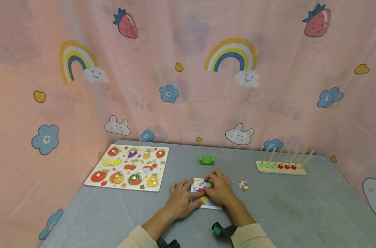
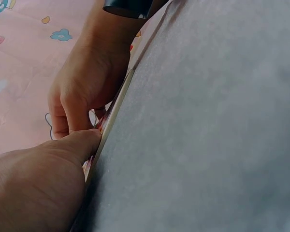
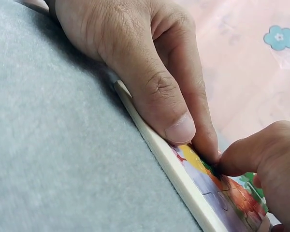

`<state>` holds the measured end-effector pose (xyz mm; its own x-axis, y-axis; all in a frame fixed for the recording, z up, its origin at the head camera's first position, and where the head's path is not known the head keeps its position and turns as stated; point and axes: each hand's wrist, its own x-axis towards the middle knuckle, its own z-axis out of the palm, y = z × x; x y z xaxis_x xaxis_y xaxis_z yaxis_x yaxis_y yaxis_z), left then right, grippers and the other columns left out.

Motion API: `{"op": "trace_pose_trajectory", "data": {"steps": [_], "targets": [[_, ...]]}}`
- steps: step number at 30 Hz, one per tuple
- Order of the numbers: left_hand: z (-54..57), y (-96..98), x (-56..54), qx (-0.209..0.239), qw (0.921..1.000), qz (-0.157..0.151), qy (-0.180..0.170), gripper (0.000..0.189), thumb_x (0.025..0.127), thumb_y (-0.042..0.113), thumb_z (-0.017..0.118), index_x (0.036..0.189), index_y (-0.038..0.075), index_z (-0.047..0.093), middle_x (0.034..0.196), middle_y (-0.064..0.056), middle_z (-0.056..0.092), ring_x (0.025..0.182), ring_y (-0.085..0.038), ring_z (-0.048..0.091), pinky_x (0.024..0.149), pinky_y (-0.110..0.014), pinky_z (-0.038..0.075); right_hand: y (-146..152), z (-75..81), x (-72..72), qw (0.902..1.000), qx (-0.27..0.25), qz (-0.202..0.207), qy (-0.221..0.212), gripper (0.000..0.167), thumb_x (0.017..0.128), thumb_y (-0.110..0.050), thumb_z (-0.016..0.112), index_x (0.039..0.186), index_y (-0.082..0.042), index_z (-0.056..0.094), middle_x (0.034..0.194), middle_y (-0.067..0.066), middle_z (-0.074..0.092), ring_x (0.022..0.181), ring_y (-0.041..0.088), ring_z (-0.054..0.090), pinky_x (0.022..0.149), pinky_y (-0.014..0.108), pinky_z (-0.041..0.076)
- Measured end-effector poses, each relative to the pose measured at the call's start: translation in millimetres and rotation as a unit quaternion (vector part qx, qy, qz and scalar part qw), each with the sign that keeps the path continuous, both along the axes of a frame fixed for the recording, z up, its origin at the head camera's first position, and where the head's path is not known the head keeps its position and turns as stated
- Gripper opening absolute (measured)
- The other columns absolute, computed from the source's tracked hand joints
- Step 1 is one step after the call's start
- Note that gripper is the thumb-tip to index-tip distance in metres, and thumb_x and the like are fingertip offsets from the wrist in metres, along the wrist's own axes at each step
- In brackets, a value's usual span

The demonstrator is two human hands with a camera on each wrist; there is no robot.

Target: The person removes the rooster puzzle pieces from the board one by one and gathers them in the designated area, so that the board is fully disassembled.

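Note:
A small jigsaw puzzle (image 1: 211,203) in a pale wooden frame lies on the table, its colourful pieces (image 3: 217,195) showing between the hands. My left hand (image 1: 182,200) rests at its left side with fairly straight fingers. The left thumb (image 3: 179,128) lies on the front edge, and the index finger reaches over the picture. My right hand (image 1: 220,188) bends over the far right part, fingers curled down at the far edge and thumb on the pieces. It covers much of the picture. To the right lies a loose puzzle piece (image 1: 243,185).
A fruit peg board (image 1: 163,168) lies at the back left. Behind the puzzle stands a green block (image 1: 207,160) with a curved notch. At the back right is a wooden stand (image 1: 282,168) with several upright pegs and green and red rings. A patterned curtain (image 1: 188,113) hangs behind the table.

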<state>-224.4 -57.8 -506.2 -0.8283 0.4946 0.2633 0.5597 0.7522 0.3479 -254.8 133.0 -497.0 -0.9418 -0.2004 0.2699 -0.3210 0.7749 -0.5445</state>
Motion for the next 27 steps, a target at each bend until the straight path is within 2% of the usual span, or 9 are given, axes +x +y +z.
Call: {"op": "trace_pose_trajectory", "data": {"steps": [5,8,13,20,27], "targets": [[0.1,-0.1,0.7,0.001,1.0000,0.002,0.000,0.034,0.090,0.047,0.062,0.121,0.036,0.069,0.146,-0.010,0.042,0.130,-0.032,0.037,0.098,-0.065,0.021,0.9,-2.4,0.6,0.9997,-0.016,0.013,0.014,0.024,0.079,-0.018,0.076,0.100,-0.013,0.067,0.106,0.001,0.059,0.101,0.025,0.045,0.084,0.048,0.031],[0.0,-0.1,0.7,0.003,1.0000,0.002,0.001,0.033,0.090,0.047,0.063,0.121,0.037,0.069,0.146,-0.010,0.043,0.130,-0.032,0.037,0.098,-0.066,0.021,2.6,-3.5,1.0,0.9988,-0.027,0.025,0.033,0.026,0.078,-0.009,0.071,0.104,-0.011,0.069,0.103,-0.001,0.061,0.098,0.022,0.046,0.080,0.046,0.030],[-0.9,-0.2,0.3,0.004,1.0000,0.001,-0.002,0.032,0.090,0.047,0.062,0.120,0.037,0.069,0.146,-0.010,0.043,0.130,-0.031,0.037,0.097,-0.066,0.021,5.0,-4.6,1.6,0.9966,-0.047,0.040,0.055,0.030,0.074,0.005,0.062,0.098,-0.010,0.072,0.096,-0.002,0.059,0.095,0.022,0.046,0.078,0.046,0.030],[-1.7,0.2,0.0,0.001,1.0000,-0.001,0.009,0.032,0.090,0.047,0.063,0.120,0.037,0.070,0.145,-0.010,0.044,0.128,-0.031,0.038,0.096,-0.065,0.022,6.3,-5.5,1.6,0.9954,-0.040,0.047,0.073,0.030,0.074,0.004,0.064,0.098,-0.011,0.073,0.097,-0.004,0.060,0.093,0.020,0.046,0.078,0.046,0.032],[-1.5,0.4,0.3,0.002,1.0000,0.000,0.006,0.033,0.090,0.047,0.063,0.120,0.037,0.069,0.145,-0.010,0.043,0.128,-0.031,0.038,0.096,-0.065,0.021,7.1,-4.0,1.6,0.9951,-0.036,0.067,0.062,0.028,0.076,-0.003,0.072,0.104,-0.005,0.073,0.096,-0.003,0.059,0.092,0.020,0.045,0.082,0.047,0.032]]}}
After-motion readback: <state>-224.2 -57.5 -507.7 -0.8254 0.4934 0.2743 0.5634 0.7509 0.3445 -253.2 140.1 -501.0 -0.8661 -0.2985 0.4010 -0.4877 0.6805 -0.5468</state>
